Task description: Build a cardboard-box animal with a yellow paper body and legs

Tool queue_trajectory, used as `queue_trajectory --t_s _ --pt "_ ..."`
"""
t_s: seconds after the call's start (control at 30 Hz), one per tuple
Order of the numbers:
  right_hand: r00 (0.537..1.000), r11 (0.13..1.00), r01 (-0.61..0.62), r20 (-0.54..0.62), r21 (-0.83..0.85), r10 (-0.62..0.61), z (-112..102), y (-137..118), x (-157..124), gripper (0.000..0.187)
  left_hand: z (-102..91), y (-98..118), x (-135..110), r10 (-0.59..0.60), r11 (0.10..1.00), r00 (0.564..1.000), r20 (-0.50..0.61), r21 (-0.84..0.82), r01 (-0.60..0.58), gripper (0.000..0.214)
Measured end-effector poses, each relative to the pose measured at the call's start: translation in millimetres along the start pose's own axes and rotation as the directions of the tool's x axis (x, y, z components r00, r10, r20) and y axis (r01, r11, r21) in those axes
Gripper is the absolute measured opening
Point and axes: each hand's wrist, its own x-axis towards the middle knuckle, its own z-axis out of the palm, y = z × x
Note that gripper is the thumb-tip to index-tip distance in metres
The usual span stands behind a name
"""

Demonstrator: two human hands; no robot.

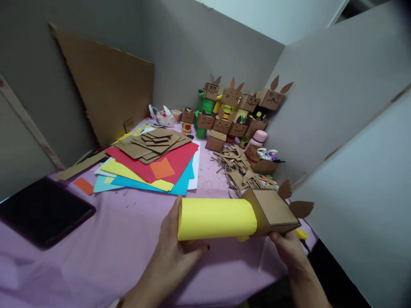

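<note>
I hold a paper craft figure sideways over the pink table (105, 239). Its body is a yellow paper tube (216, 218), and its head is a brown cardboard box (272, 209) with two brown ears on the right. My left hand (175, 252) wraps around the tube's left end from below. My right hand (287, 246) grips the cardboard box from underneath; its fingers are mostly hidden behind the box.
A stack of coloured paper sheets (150, 171) topped with cardboard pieces lies ahead. Finished cardboard figures (236, 113) stand at the back corner. Cardboard scraps (239, 167), a glue bottle (255, 147) and a black tablet (41, 211) at left share the table. Grey walls enclose it.
</note>
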Motion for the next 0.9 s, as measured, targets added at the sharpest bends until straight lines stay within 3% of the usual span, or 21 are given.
queue_trajectory --t_s 0.17,0.5,0.7,0.8,0.9 --pt "1.000 0.999 0.000 0.001 0.042 0.000 3.3 -4.3 0.8 0.044 -3.2 0.8 -1.6 -0.077 0.997 0.994 0.072 0.020 0.076 0.100" --pt "0.998 0.998 -0.007 0.064 0.058 0.003 4.8 -7.4 3.1 0.043 -8.2 25.8 4.7 -0.017 0.999 0.999 -0.032 0.040 0.018 0.102" --pt "0.999 0.995 0.012 0.038 0.097 -0.015 6.5 -9.7 4.3 0.049 -6.6 30.4 12.6 -0.025 0.996 0.999 -0.040 -0.092 0.021 0.081" --pt "0.999 0.995 0.006 0.044 0.101 -0.011 6.3 -10.3 4.4 0.047 -4.4 21.1 14.0 0.026 0.997 0.998 -0.062 -0.072 -0.030 0.064" --pt "0.998 0.996 -0.018 0.056 0.088 0.013 5.9 -9.3 3.4 0.043 -4.8 13.5 14.2 0.092 0.995 0.994 -0.058 -0.039 -0.094 0.061"
